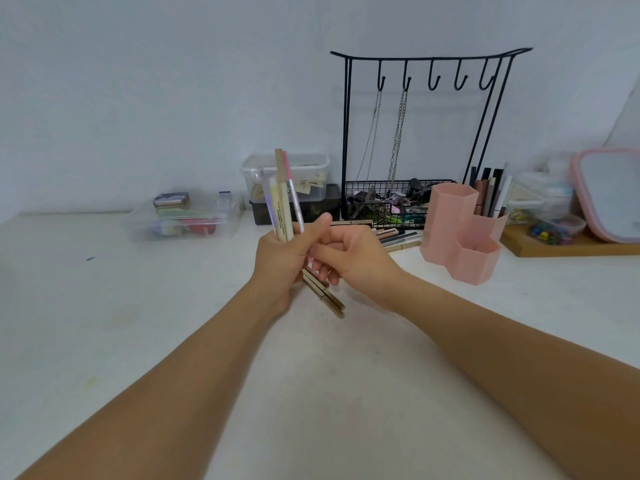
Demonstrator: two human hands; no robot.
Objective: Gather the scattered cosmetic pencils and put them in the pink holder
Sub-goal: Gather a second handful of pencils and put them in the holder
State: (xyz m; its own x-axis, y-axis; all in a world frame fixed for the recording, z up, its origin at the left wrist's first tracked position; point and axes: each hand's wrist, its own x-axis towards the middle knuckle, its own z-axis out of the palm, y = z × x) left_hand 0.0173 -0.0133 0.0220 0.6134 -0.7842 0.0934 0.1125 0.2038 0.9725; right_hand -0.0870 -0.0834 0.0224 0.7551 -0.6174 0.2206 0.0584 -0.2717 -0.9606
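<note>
Pencils [284, 199] stand in a small bunch in the left hand [282, 258], whose fingers are curled round their lower part; the upper ends point up and a little to the left, in front of the wall. There are a purple one, a yellow one, a beige one and a pale one with a pink tip. The brown lower ends [325, 296] come out under the hand, slanting down to the right above the white surface [138, 306]. The right hand [353, 258] is just beside the left one, touching it, with its fingers bent toward the bunch; whether it really grips a pencil I cannot tell.

More loose pencils [391, 235] lie on the surface behind the right hand, between it and the pink holder [457, 237]. The holder stands to the right, with several hexagonal compartments; a few pencils [491, 192] already stand in its rear compartment.

Behind, a black wire rack [422, 133] with hooks carries two chains, and clear plastic boxes [183, 216] stand along the wall.
</note>
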